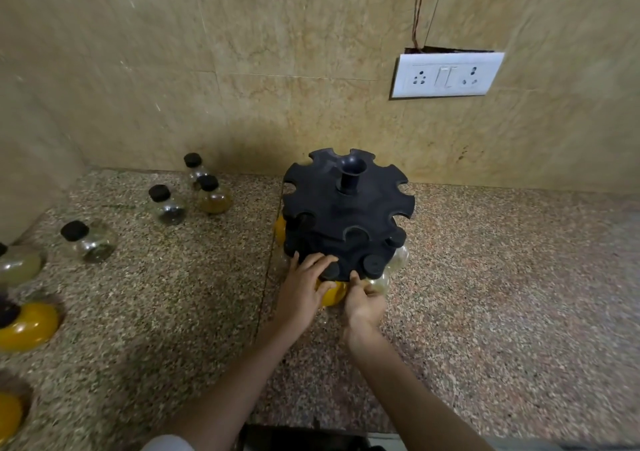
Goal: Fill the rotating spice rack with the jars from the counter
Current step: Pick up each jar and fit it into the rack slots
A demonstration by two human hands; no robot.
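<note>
— How far along is the filling?

— Less than halfway, I'd judge. Start left of the rack [346, 208]: seven loose jars stand on the counter [502, 277], all well apart from the rack. Farthest left are two yellow ones [29, 326] and a pale green jar [19, 265]. Nearer the rack come a clear jar with dark bits [91, 241], a second clear jar [168, 208], an amber jar [213, 197] and a small jar behind it [194, 168].

— And the rack itself?

— Its top ring [374, 204] shows open notches all round, none filled. The lower ring [346, 260] is partly loaded: something yellow peeks out at the rack's left side, a yellow jar [334, 294] hangs at the front, and a pale jar [379, 284] sits just right of that, with another beyond it.

— The hands?

— The left hand [304, 291] lies with fingers fairly straight and spread over the front edge of the lower ring. Its thumb is against the yellow jar, steadying rather than gripping. The right hand [363, 306], just beside it, has its fingers curled round the pale jar and its thumb up against the rack. That jar looks to be the one being seated.

— How many lower notches remain?

— The back of the rack is hidden, so I can't count them.

— Right of the rack?

— No jars there, only a socket plate [446, 74] on the wall above.
</note>
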